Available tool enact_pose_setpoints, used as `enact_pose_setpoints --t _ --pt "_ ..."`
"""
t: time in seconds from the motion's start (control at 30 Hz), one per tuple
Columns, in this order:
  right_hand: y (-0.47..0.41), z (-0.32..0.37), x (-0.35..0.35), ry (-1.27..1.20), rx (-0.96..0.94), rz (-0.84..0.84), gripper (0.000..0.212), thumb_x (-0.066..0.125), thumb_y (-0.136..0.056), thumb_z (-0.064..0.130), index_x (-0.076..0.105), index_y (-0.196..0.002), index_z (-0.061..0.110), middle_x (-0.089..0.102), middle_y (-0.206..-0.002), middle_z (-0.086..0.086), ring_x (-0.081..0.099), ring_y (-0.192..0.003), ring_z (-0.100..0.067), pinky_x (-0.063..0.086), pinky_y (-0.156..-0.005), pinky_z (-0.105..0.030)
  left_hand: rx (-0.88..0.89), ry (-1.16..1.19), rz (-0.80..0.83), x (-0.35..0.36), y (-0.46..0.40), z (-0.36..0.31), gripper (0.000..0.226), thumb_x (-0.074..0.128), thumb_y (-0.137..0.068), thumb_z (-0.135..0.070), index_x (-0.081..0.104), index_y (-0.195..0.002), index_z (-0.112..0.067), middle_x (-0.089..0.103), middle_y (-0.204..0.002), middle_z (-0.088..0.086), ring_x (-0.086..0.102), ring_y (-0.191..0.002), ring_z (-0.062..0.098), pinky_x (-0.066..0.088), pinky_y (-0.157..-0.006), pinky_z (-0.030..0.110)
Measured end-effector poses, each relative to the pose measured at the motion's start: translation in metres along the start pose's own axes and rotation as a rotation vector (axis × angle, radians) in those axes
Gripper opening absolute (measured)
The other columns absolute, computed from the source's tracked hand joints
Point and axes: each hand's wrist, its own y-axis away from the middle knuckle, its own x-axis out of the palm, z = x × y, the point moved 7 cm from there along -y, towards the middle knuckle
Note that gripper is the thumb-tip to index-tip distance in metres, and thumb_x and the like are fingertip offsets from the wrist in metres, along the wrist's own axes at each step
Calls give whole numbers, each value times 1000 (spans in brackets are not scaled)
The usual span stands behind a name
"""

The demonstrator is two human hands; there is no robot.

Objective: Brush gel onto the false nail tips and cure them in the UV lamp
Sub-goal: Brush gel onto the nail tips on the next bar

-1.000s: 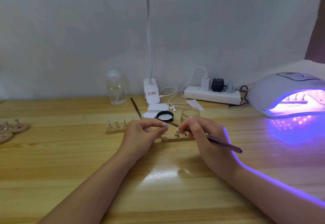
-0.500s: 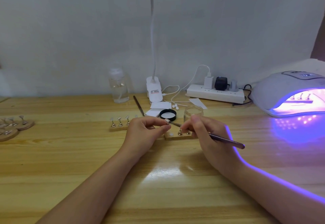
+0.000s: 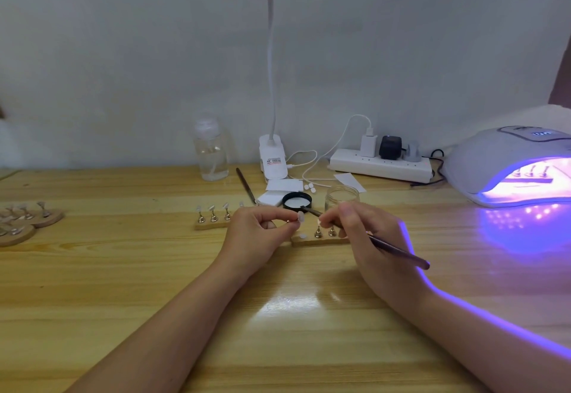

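My left hand (image 3: 258,232) pinches a small metal stand with a white nail tip (image 3: 300,216) on it, lifted above the table. My right hand (image 3: 367,238) grips a dark brush (image 3: 398,250), whose bristle end reaches toward that tip. Between the hands lies a short wooden base (image 3: 319,239) with two metal stands and a loose white tip on it. A second wooden base (image 3: 213,222) with several tipped stands sits to the left. The UV lamp (image 3: 513,167) glows purple at the right, with stands inside it.
An open glass jar (image 3: 341,196) and its black lid (image 3: 297,201) stand just behind the hands. A spare brush (image 3: 245,185), white paper pads, a clear bottle (image 3: 210,153), a desk lamp base (image 3: 272,158) and a power strip (image 3: 381,165) line the back. Round wooden holders (image 3: 27,222) lie far left.
The hands stay together over the short base. The camera view has shifted slightly, and the brush tip has stayed near the pinched nail tip.
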Motion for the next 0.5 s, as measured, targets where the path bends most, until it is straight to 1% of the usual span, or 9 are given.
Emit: enact_pose_setpoints --t 0.07,0.17,0.23,0.3,0.43,0.5 --pt "0 -3 2 -21 34 10 42 34 -87 48 66 -70 28 67 -71 12 63 -72 -3 48 -67 -19 3 -4 -2 0 0 -1 18 74 -75 -11 71 -70 -28 27 -34 -14 25 -35 4 22 -40 7" --pt "2 -5 1 -116 68 -11 47 36 -86 49 67 -63 22 67 -64 7 62 -63 -4 46 -63 -16 3 -18 -5 0 0 -1 18 73 -75 -10 72 -71 -27 28 -33 -14 27 -35 4 22 -40 7" --pt "1 -2 -1 -49 28 -22 43 34 -87 47 66 -68 27 67 -68 11 62 -67 -2 45 -63 -15 3 -21 -6 0 0 -1 19 73 -74 -9 72 -71 -28 29 -33 -13 27 -35 4 22 -40 7" --pt "0 0 0 24 4 -10 40 34 -87 46 66 -72 29 66 -71 14 61 -71 -1 46 -64 -16 4 -23 -3 0 0 -1 21 73 -74 -9 71 -70 -29 30 -33 -13 28 -35 4 23 -40 7" --pt "2 -5 0 -93 65 -18 47 36 -86 49 68 -65 21 67 -66 8 63 -65 -4 47 -63 -18 8 -27 6 1 0 -1 21 74 -74 -9 71 -69 -30 32 -33 -14 29 -35 3 24 -41 6" --pt "2 -2 -2 -51 27 -30 44 35 -87 46 68 -68 23 67 -69 10 62 -68 -2 46 -63 -15 3 -22 5 1 0 0 21 74 -74 -9 71 -69 -30 32 -34 -14 29 -36 3 24 -41 6"
